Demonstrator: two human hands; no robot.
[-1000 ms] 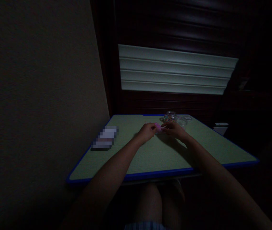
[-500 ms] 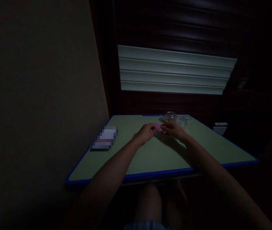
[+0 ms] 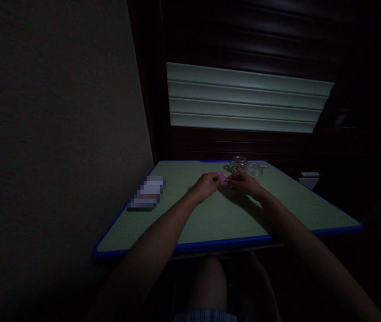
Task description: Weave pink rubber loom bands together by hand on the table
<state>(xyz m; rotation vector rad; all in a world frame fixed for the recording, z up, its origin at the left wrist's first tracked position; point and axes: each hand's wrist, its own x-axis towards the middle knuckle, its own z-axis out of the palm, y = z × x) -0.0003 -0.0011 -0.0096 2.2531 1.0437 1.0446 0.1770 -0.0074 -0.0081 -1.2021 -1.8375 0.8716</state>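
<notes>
A small pink item (image 3: 221,177), too dark and small to name, is between my two hands just above the table. My left hand (image 3: 207,184) pinches its left side with thumb and fingers. From the right, the fingertips of my right hand (image 3: 242,182) close on its other side. Just behind my right hand stands a clear jar (image 3: 238,163) with several small colourful rings in it. A second clear container (image 3: 254,171) is next to the jar, partly hidden by my right hand.
The pale green table (image 3: 183,223) has a blue edge. On its left side lies a blurred-out flat object (image 3: 147,193). A clear lid (image 3: 262,166) rests at the back right. A wall (image 3: 76,134) rises close by on the left.
My hands stay almost in place, still on the pink item. The right fingers have shifted slightly, and less of the pink shows between the hands. The view has moved a little.
</notes>
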